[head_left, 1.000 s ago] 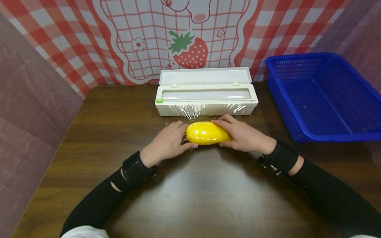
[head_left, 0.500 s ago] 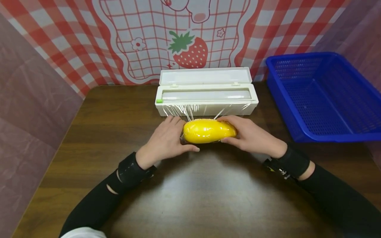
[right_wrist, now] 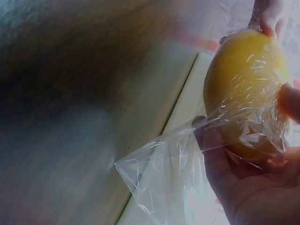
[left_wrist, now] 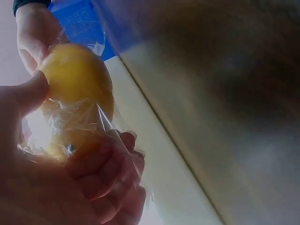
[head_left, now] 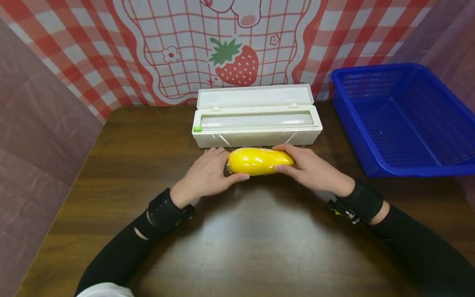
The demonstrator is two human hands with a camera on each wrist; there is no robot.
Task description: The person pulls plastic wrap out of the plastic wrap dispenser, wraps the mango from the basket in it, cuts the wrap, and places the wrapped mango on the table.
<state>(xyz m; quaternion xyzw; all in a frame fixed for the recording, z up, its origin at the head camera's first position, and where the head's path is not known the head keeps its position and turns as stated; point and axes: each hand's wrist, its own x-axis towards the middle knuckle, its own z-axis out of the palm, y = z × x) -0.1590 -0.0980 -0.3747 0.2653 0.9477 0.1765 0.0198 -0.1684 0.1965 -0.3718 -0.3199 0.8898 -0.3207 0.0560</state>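
Note:
A glossy yellow mango [head_left: 257,161], wrapped in clear cling film, is held between both hands just in front of the white cling film dispenser [head_left: 256,138]. My left hand [head_left: 204,173] grips its left end, thumb on the near side. At the other end, my right hand [head_left: 311,169] holds it with the thumb in front and fingers behind. Film [left_wrist: 65,117] lies crumpled over the fruit in the left wrist view. A loose corner of cling film [right_wrist: 164,173] hangs beside the right fingers in the right wrist view. Most fingertips behind the mango are hidden in the head view.
The dispenser's lid [head_left: 256,97] stands raised at the back, with a film roll [head_left: 256,120] inside and a green slider [head_left: 197,129] at its left end. A blue plastic basket [head_left: 361,128] stands at the right. A checked cloth [head_left: 159,78] hangs behind the wooden table [head_left: 122,165].
The mango and both hands have moved slightly away from me, and the right hand has shifted right. Fewer taut film creases show on the dispenser's front, which has moved slightly nearer.

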